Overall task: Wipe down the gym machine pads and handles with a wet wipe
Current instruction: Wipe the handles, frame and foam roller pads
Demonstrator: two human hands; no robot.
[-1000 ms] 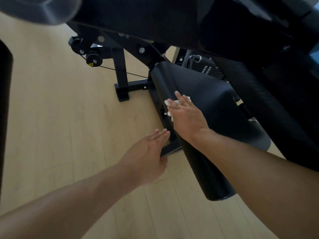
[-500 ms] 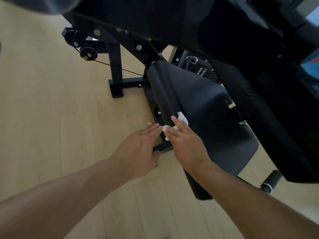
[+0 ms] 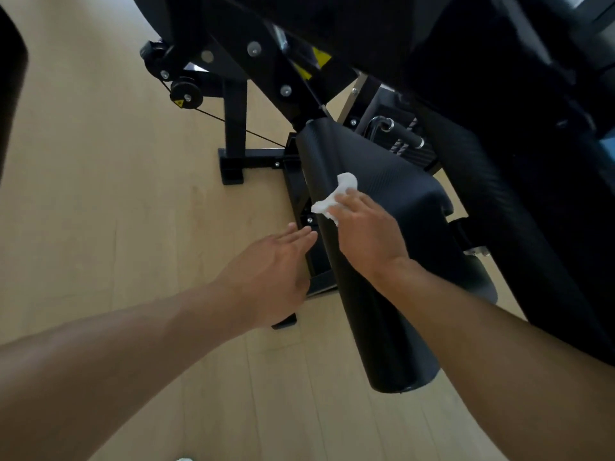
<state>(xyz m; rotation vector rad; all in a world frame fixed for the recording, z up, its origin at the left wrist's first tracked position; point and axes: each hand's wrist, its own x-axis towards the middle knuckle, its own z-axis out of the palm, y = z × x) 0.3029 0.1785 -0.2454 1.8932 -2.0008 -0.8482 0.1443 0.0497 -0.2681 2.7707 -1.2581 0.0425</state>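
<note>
Head-camera view, looking down past both bare forearms at a black steel gym machine frame [image 3: 276, 71] standing on a pale wooden plank floor [image 3: 100, 194]. The right hand [image 3: 367, 236] lies palm-down on the long black textured vinyl seat pad [image 3: 392, 181], fingers pressed flat over a crumpled white wet wipe [image 3: 336, 196]; the wipe is pinned between the fingers and the pad's left edge, its upper end protruding beyond the fingertips. The left hand [image 3: 269, 271] is empty, fingers extended and loosely together, held just beside the pad's left flank, above the frame's base rail; whether its fingertips touch the pad cannot be told. A small black pulley wheel with a yellow warning sticker [image 3: 185, 94] sits upper left, with a thin black cable [image 3: 239, 128] running from it toward the pad's top end. A chrome hook with a knurled handle [image 3: 396, 131] shows behind the pad. A second black padded panel [image 3: 519, 227] occupies the right
</note>
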